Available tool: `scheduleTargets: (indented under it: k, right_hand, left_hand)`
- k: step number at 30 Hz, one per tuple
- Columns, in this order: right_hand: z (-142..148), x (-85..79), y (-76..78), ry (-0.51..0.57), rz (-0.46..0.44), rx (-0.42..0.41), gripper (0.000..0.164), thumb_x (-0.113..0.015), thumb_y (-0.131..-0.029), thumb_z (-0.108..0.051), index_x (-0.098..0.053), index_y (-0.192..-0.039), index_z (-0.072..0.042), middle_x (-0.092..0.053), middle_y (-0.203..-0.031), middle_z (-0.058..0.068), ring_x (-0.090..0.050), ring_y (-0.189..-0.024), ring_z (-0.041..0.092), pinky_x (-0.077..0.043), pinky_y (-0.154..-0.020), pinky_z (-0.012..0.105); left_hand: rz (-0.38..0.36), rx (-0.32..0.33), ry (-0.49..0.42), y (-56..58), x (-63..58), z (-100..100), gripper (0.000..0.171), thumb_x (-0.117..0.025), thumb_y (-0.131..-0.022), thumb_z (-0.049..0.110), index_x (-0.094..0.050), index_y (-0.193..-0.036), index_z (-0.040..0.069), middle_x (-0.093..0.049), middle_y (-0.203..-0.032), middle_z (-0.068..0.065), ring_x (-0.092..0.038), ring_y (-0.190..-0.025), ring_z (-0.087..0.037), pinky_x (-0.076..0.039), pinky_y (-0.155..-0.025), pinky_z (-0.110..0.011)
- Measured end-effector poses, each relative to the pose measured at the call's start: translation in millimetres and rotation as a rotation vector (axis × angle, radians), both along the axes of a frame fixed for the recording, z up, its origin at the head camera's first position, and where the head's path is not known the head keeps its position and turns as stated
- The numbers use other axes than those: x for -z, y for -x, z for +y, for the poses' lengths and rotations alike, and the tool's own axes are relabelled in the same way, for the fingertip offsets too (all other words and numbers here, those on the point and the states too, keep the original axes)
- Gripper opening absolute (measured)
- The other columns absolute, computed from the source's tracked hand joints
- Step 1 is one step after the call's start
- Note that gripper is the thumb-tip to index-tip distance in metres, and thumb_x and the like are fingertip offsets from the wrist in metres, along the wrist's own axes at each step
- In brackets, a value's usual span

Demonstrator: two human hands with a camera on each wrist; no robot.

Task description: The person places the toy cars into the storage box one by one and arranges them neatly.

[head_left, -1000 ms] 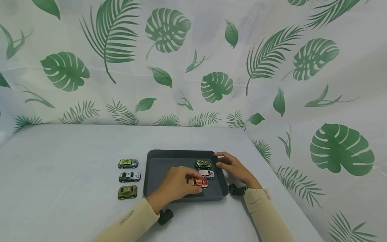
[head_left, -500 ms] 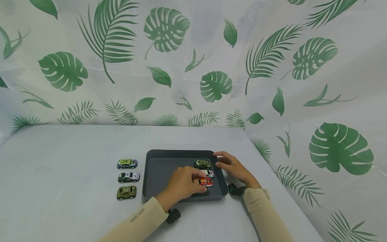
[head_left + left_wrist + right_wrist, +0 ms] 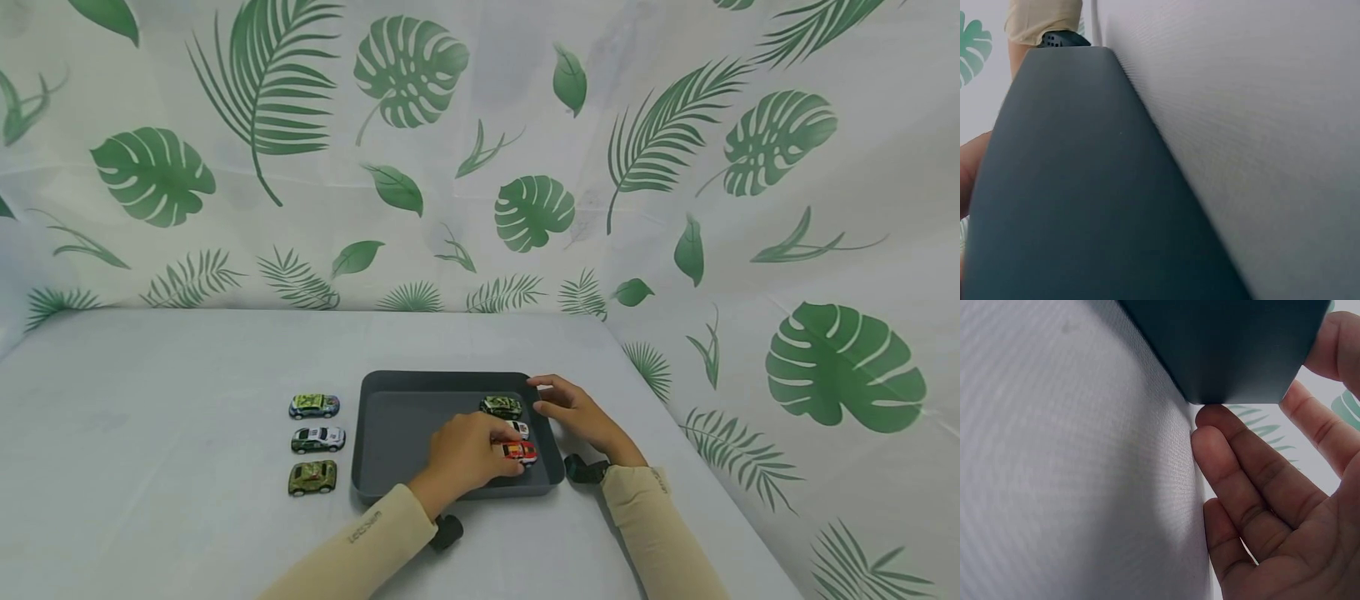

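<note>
In the head view my left hand [image 3: 467,452] pinches a red toy car [image 3: 521,452] between thumb and fingers, low inside the grey tray [image 3: 397,425]. Just behind it in the tray is a white toy car [image 3: 519,429], partly covered by my fingers. Farther back sits a dark green camouflage toy car [image 3: 501,407]. My right hand [image 3: 581,417] rests at the tray's right rim with its fingers loosely extended. From the right wrist view, the fingertips [image 3: 1215,419] lie against the tray's outer wall [image 3: 1229,350]. The tray's side fills much of the left wrist view, hiding the cars.
Left of the tray, three toy cars stand in a column on the white cloth: a yellow-green one [image 3: 314,406], a white and dark green one [image 3: 318,439] and an olive camouflage one [image 3: 312,477]. A leaf-print curtain [image 3: 450,167] rises behind the table.
My left hand has moved right inside the tray with the red toy car, which now stands in front of the white car. The right hand has stayed at the rim.
</note>
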State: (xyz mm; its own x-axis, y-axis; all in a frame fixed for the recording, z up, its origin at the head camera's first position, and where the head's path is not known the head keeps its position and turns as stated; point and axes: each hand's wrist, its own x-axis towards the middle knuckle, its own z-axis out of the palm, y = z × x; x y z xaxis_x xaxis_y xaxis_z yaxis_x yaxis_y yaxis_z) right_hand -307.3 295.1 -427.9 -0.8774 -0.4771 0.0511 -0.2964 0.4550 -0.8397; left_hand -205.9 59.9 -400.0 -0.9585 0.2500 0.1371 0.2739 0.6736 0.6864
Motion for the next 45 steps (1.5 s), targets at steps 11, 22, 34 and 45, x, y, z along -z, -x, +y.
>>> scheduleTargets:
  k: [11,22,34,45]
  right_hand:
    - [-1,-0.3,0.4,-0.004,-0.008,0.013,0.041,-0.060,-0.101,-0.021,-0.052,-0.141,-0.011,-0.057,-0.136,0.022,-0.055,-0.125,0.039,-0.034,-0.107,0.064]
    - [-1,-0.8,1.2,0.010,-0.015,0.007,0.042,-0.060,-0.101,-0.021,-0.052,-0.141,-0.011,-0.057,-0.135,0.022,-0.055,-0.125,0.038,-0.036,-0.106,0.062]
    - [-1,-0.6,1.7,0.016,-0.020,0.009,0.041,-0.060,-0.101,-0.020,-0.052,-0.140,-0.010,-0.058,-0.134,0.022,-0.056,-0.124,0.038,-0.038,-0.105,0.060]
    - [2,3.0,1.7,0.019,-0.017,0.010,0.041,-0.061,-0.101,-0.021,-0.052,-0.140,-0.010,-0.060,-0.133,0.022,-0.057,-0.123,0.037,-0.038,-0.105,0.060]
  left_hand:
    - [-0.031,-0.019,0.057,7.9,4.6,8,0.038,-0.091,-0.071,0.038,-0.079,-0.106,0.032,-0.075,-0.100,0.014,-0.067,-0.090,-0.016,-0.048,-0.067,-0.037]
    - [-0.003,0.008,0.111,9.8,4.4,7,0.035,-0.092,-0.068,0.036,-0.080,-0.100,0.030,-0.075,-0.096,0.014,-0.067,-0.082,-0.014,-0.049,-0.065,-0.040]
    - [0.008,0.011,0.132,12.1,10.3,8,0.034,-0.095,-0.064,0.034,-0.079,-0.094,0.030,-0.073,-0.087,0.017,-0.065,-0.079,-0.011,-0.049,-0.069,-0.043]
    - [-0.017,0.003,0.104,7.0,-2.3,6,0.034,-0.092,-0.069,0.029,-0.079,-0.101,0.028,-0.074,-0.093,0.013,-0.066,-0.089,-0.015,-0.047,-0.074,-0.046]
